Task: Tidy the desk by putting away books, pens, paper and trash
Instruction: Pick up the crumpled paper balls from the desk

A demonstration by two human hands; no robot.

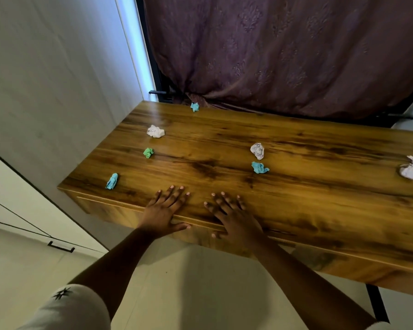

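Head view: I see my left hand (163, 211) and right hand (234, 219) spread flat, empty, on the desk (296, 186) among crumpled paper balls (257, 151).

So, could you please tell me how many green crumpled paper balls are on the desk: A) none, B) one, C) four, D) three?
B: only one green paper ball lies on the desk; the other crumpled pieces are blue or white.
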